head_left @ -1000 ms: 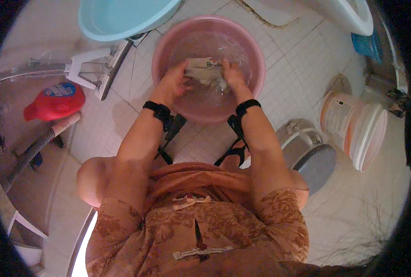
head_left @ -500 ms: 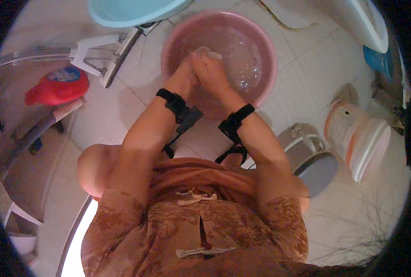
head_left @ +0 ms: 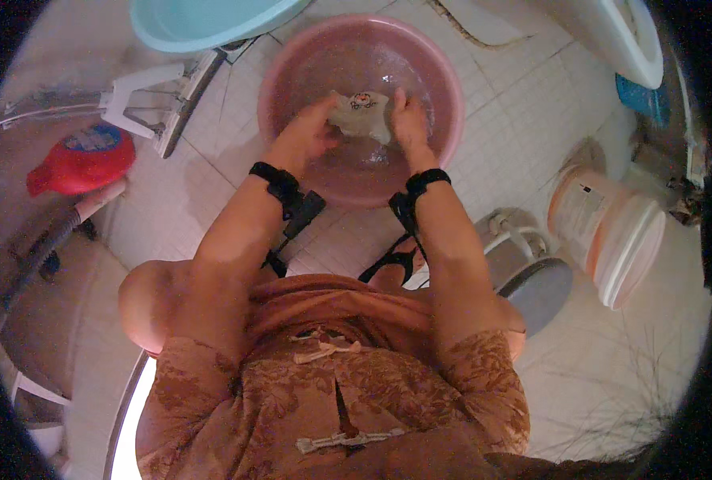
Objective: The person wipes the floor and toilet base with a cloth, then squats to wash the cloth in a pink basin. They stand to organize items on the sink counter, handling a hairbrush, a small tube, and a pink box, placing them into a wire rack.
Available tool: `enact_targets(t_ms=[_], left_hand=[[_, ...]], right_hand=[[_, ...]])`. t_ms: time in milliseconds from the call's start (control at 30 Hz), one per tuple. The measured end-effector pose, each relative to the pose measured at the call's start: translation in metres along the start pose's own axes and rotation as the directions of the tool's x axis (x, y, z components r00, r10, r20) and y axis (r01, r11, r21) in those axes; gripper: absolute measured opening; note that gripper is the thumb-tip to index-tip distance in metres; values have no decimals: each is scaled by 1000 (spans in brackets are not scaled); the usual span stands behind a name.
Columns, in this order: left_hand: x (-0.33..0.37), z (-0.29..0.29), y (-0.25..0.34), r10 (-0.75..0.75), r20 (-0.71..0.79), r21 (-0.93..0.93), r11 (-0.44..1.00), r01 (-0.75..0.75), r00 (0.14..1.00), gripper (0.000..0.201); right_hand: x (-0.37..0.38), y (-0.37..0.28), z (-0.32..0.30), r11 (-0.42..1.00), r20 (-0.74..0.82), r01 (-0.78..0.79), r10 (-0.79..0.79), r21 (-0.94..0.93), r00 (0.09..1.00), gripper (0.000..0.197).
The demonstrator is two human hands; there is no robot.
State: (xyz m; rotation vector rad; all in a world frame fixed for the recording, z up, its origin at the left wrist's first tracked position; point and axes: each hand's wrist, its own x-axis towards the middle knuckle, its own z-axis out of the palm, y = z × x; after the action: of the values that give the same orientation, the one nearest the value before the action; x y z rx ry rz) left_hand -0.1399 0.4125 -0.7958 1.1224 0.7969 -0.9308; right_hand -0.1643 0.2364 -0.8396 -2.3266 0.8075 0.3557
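In the head view, the left grip (head_left: 306,132) closes on the left edge of a small, pale, soft cloth with a dark printed motif (head_left: 361,124), and the right grip (head_left: 409,124) holds its right edge, thumb raised alongside. The cloth lies spread between the two, inside a round pink plastic basin (head_left: 444,76) whose rim surrounds both. Glinting water (head_left: 384,156) shows around and below the cloth; how much of the fabric is under cannot be told. The left fingertips are blurred, so their exact hold is unclear.

Handled well, the cloth would probably want an even pinch from each grip, with enough slack between them that the wet fabric folds and rubs rather than stretches. Working low, over the basin's middle, should hold splashes in. Turning the cloth now and then would give the printed side and the plain side equal attention.

Just behind each grip sits a black wrist strap, the left (head_left: 276,184) and the right (head_left: 428,180), with dark pieces hanging toward the near rim; wrists held high would best spare these a soaking. Well to the left of the grips lies a red plastic bottle with a blue label (head_left: 92,164), apart from the work.
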Motion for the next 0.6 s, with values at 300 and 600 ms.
enact_targets(t_ms=[300, 600], left_hand=[[20, -12, 0, 83, 298, -424, 904, 54, 951, 35], [-41, 23, 7, 545, 501, 205, 680, -704, 672, 30]], right_hand=[[-70, -89, -22, 866, 304, 276, -419, 416, 856, 41], [-35, -61, -10, 738, 83, 626, -628, -253, 773, 25]])
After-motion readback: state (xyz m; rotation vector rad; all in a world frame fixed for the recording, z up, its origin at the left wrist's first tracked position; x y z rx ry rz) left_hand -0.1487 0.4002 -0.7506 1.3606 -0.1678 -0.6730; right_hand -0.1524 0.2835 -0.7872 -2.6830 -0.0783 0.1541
